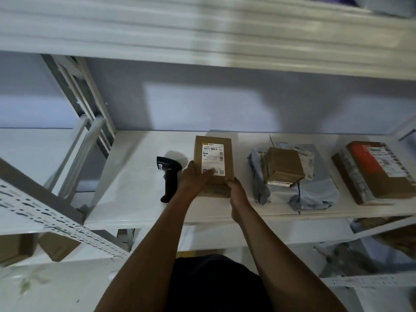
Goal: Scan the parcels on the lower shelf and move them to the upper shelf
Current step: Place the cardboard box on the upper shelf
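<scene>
A brown cardboard parcel (212, 149) with a white shipping label lies on the white lower shelf (135, 176), near its middle. My left hand (195, 179) grips the parcel's near left corner, thumb on the label. At the near right corner, my right hand (236, 194) holds the box from the side. A black handheld scanner (168, 176) lies on the shelf just left of the parcel, untouched. The upper shelf (202, 41) runs across the top of the view, blurred.
Right of the held parcel, a small brown box (284, 167) sits on grey plastic mailers (315, 194). A taped brown parcel with a red patch (373, 172) lies at the far right. A perforated shelf upright (56, 217) crosses the lower left. More boxes show beneath.
</scene>
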The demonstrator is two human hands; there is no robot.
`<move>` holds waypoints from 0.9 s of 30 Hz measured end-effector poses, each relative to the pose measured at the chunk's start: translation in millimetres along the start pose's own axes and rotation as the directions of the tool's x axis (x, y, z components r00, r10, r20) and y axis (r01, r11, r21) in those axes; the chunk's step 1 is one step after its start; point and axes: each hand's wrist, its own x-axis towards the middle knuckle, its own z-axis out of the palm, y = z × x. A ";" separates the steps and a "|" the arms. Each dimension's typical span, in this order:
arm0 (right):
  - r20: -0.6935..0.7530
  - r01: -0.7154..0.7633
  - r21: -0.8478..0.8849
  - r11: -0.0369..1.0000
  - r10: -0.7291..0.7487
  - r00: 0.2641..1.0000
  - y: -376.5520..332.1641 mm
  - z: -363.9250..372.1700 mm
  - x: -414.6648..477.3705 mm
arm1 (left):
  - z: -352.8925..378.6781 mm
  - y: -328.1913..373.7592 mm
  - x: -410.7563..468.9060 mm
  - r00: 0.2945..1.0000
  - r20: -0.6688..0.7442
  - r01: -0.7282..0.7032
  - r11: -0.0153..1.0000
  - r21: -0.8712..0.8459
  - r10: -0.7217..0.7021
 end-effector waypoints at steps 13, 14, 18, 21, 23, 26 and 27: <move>-0.133 0.328 0.081 0.941 -0.316 0.939 -63.7 13.8 -34.6 | -28.0 42.0 -38.4 0.965 -0.176 -0.254 0.873 -0.416 0.197; -0.136 0.362 0.101 0.927 -0.348 0.928 -65.8 11.6 -40.6 | -28.0 45.7 -42.8 0.960 -0.186 -0.271 0.859 -0.435 0.209; -0.131 0.457 0.229 0.859 -0.438 0.889 -72.3 -0.8 -54.2 | -25.8 63.5 -61.5 0.931 -0.251 -0.356 0.809 -0.468 0.264; -0.130 0.503 0.282 0.817 -0.487 0.864 -82.1 -15.3 -64.7 | -18.9 76.1 -78.2 0.904 -0.284 -0.423 0.771 -0.476 0.320; -0.125 0.511 0.301 0.805 -0.498 0.858 -87.8 -28.9 -76.7 | -9.6 83.7 -91.1 0.898 -0.285 -0.437 0.755 -0.488 0.336; -0.129 0.518 0.348 0.781 -0.508 0.852 -93.4 -61.5 -97.5 | 14.4 100.1 -117.8 0.881 -0.313 -0.471 0.724 -0.504 0.356; -0.139 0.537 0.352 0.767 -0.524 0.840 -95.4 -72.6 -103.8 | 23.3 105.9 -125.7 0.875 -0.320 -0.483 0.717 -0.503 0.365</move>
